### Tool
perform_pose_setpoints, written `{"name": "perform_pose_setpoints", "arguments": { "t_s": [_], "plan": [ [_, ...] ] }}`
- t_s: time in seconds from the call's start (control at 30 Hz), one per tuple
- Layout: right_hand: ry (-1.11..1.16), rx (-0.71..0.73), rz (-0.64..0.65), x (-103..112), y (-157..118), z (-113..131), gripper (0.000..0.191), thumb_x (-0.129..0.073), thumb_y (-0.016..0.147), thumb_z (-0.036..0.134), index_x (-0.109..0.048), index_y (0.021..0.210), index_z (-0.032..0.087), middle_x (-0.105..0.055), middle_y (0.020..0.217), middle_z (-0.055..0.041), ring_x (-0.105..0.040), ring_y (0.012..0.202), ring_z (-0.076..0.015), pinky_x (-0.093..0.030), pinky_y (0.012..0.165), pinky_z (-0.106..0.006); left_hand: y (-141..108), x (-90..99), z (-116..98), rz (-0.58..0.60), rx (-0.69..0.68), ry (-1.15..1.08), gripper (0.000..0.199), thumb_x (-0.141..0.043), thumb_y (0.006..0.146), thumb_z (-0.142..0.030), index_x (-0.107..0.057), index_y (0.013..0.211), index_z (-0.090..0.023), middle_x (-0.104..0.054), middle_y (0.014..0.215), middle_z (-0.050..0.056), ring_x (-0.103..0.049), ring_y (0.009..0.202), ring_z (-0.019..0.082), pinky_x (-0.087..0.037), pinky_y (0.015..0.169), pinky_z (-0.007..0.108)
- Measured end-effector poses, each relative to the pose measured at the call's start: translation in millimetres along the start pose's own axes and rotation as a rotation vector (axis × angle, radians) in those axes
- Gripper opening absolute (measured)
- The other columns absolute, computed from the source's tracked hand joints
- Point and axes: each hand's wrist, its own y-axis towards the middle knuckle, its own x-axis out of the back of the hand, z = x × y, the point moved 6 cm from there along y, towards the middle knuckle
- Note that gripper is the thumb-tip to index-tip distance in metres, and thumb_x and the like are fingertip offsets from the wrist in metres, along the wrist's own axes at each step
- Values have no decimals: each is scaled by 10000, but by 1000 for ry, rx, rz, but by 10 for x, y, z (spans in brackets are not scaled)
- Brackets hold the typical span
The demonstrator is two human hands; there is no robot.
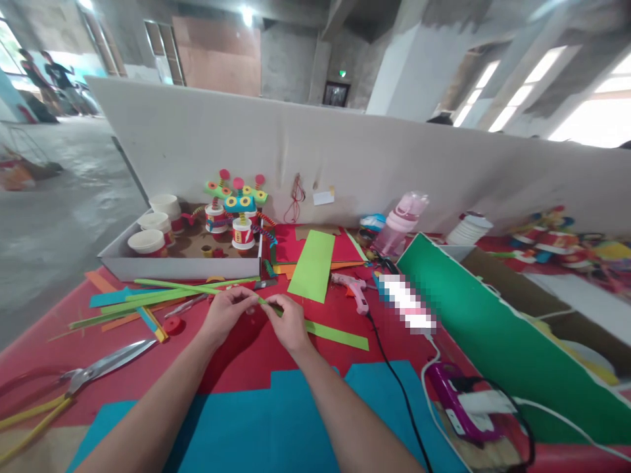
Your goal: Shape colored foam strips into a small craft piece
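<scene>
Both hands meet over the red tabletop, pinching a narrow light-green paper strip [262,301] between thumbs and fingers. My left hand [231,312] is closed on one end, and my right hand [288,318] is closed on it a short way to the right. Behind my right wrist lies a wider green paper strip [340,335]; whether it joins the held one I cannot tell. A pile of green strips [162,295] spreads left of my left hand. Beyond my right hand are a green paper sheet [313,266] and a pink glue gun [355,289].
Large scissors [93,371] lie at the left, near a red tape roll [173,325]. A shallow box [182,268] holds paper cups and cup figures. Blue paper [236,427] lies under my forearms. At right stand a pink bottle [401,223], a green box [473,328] and a cabled purple device [461,397].
</scene>
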Motion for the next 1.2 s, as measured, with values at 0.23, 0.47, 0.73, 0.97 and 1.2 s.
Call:
{"name": "perform_pose_setpoints", "arguments": {
  "t_s": [0.23,0.47,0.73,0.97,1.2],
  "plan": [
    [-1,-8,7,20,4,11,85,-604,849,235,-682,824,210,-700,826,-28,-633,778,-177,-473,734,-282,10,-24,64,56,28,17,250,-747,697,-392,-700,777,-160,-612,611,-6,-531,586,110,-410,591,220],
    [-3,-8,13,11,3,9,65,-637,833,217,-695,863,212,-709,867,-35,-645,818,-181,-480,766,-288,8,-27,47,76,33,63,259,-754,689,-402,-709,757,-156,-610,611,4,-520,603,118,-401,605,226],
    [-16,6,33,-2,12,5,74,-616,842,240,-685,818,224,-705,827,-25,-638,778,-175,-477,737,-286,13,-29,13,102,1,107,228,-745,696,-385,-697,711,-163,-590,602,1,-503,595,115,-392,590,224],
    [52,-32,48,-4,10,-32,150,-645,793,299,-611,921,229,-674,833,-7,-630,781,-179,-481,716,-285,22,14,-33,59,-25,16,243,-736,698,-378,-661,674,-148,-590,573,-2,-498,537,102,-397,565,230],
    [45,2,58,24,14,8,95,-623,804,306,-598,832,219,-657,814,-14,-612,780,-180,-475,727,-289,11,64,-51,24,2,-68,258,-748,682,-373,-643,659,-139,-575,542,-11,-486,508,90,-383,531,223]
  ]
}}
